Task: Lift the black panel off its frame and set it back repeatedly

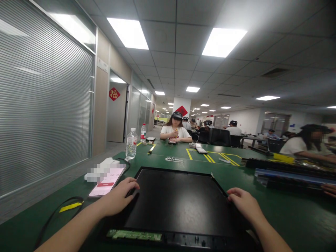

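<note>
A large black screen panel [181,203] lies flat on the green table, a green circuit board [135,235] showing along its near edge. At the panel's left edge is my left hand [122,196], its fingers curved over the frame and the thumb on the near side. My right hand [243,203] is at the right edge, fingertips bent against the frame. Both hands hold the panel by its sides. Left of the panel, a phone with a lit screen [107,180] rests beside a white object that is partly blurred out.
Beyond the panel stand two bottles [131,144], with small metal pieces [173,159] and yellow tape marks nearby. A black strap [52,217] lies at the left. Long dark strips [291,176] are stacked at the right. A person [176,131] sits opposite; another works at right.
</note>
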`<state>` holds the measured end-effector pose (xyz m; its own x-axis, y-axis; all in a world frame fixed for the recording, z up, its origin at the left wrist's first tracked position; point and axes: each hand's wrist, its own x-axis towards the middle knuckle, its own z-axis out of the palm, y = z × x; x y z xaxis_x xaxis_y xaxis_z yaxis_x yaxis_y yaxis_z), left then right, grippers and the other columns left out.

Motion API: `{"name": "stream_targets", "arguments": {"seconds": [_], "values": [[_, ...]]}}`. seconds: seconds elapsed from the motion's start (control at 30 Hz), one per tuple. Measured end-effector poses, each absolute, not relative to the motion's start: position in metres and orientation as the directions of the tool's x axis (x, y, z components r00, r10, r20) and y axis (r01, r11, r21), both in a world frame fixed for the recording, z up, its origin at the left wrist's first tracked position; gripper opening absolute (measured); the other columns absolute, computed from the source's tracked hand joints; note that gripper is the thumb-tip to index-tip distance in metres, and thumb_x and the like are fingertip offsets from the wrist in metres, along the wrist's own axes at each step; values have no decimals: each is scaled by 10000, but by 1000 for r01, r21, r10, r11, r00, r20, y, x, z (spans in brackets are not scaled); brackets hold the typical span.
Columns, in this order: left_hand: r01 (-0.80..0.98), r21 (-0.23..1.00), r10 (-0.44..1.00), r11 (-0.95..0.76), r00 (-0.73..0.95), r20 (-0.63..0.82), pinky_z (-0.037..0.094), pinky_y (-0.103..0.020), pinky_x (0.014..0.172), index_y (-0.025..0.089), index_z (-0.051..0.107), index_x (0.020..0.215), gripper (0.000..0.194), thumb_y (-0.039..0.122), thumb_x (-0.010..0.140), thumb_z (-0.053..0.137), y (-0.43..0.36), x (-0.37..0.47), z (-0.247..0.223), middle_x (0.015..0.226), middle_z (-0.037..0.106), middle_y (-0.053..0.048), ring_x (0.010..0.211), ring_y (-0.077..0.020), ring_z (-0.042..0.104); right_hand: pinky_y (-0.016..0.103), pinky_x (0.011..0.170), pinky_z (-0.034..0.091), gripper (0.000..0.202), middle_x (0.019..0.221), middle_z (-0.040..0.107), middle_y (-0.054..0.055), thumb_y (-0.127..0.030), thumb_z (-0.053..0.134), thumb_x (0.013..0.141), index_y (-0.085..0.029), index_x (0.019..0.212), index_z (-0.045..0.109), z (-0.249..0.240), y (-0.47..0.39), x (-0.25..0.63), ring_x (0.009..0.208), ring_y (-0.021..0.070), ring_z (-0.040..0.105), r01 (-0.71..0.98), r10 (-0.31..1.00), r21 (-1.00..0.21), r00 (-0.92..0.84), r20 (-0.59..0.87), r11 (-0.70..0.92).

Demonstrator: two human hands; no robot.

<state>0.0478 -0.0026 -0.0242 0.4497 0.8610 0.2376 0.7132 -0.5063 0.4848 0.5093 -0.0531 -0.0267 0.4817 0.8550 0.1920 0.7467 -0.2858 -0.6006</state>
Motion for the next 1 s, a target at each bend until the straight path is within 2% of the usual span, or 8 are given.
{"name": "stream_targets", "arguments": {"seconds": [0.13, 0.27, 0.43, 0.67, 0.87, 0.93, 1.0], "values": [[794, 456, 912, -402, 306, 272, 307, -377, 1000, 166, 576, 1058, 422, 101, 669, 424, 6, 50, -35, 1213, 515, -112, 1147, -239, 456, 267, 610, 402, 276, 766, 682, 18, -270, 453, 655, -233, 827, 665, -29, -52, 510, 738, 194, 608, 789, 856, -522, 479, 193, -324], [812, 459, 931, -360, 276, 240, 345, -340, 962, 124, 537, 1127, 471, 55, 688, 379, 9, 48, -41, 1170, 583, -132, 1106, -222, 509, 277, 613, 402, 290, 755, 673, 28, -278, 471, 645, -235, 843, 678, -35, -49, 513, 745, 207, 606, 812, 877, -490, 448, 173, -318], [775, 503, 923, -383, 303, 237, 384, -330, 887, 181, 560, 1103, 441, 63, 717, 381, 11, 42, -45, 1139, 618, -112, 1058, -230, 551, 278, 642, 414, 270, 774, 682, 33, -283, 491, 640, -237, 814, 692, -42, -45, 517, 761, 209, 610, 796, 883, -525, 440, 163, -300], [756, 561, 940, -338, 247, 233, 393, -338, 834, 252, 618, 1032, 463, 63, 655, 427, 9, 38, -37, 1050, 656, -65, 978, -246, 576, 267, 612, 415, 269, 739, 680, 39, -264, 490, 634, -229, 806, 694, -41, -45, 512, 738, 205, 613, 804, 897, -521, 415, 150, -285], [648, 685, 940, -332, 173, 292, 415, -291, 763, 244, 624, 897, 460, 9, 573, 397, 5, 42, -28, 877, 672, -14, 874, -210, 597, 264, 576, 404, 266, 722, 671, 41, -263, 480, 644, -228, 805, 689, -37, -48, 507, 722, 204, 609, 816, 901, -497, 411, 140, -295], [540, 772, 942, -334, 166, 291, 436, -285, 733, 240, 589, 902, 437, 23, 578, 393, 4, 44, -25, 858, 677, -4, 826, -198, 616, 269, 589, 406, 269, 733, 670, 42, -268, 477, 648, -226, 813, 685, -38, -48, 507, 725, 205, 607, 818, 902, -492, 411, 135, -299], [376, 887, 961, -269, 163, 223, 467, -281, 648, 242, 540, 934, 434, 41, 575, 401, 4, 46, -21, 904, 678, -2, 739, -188, 637, 273, 609, 408, 277, 753, 670, 46, -273, 470, 654, -220, 827, 680, -38, -48, 507, 738, 206, 605, 819, 905, -490, 406, 128, -298]]}}
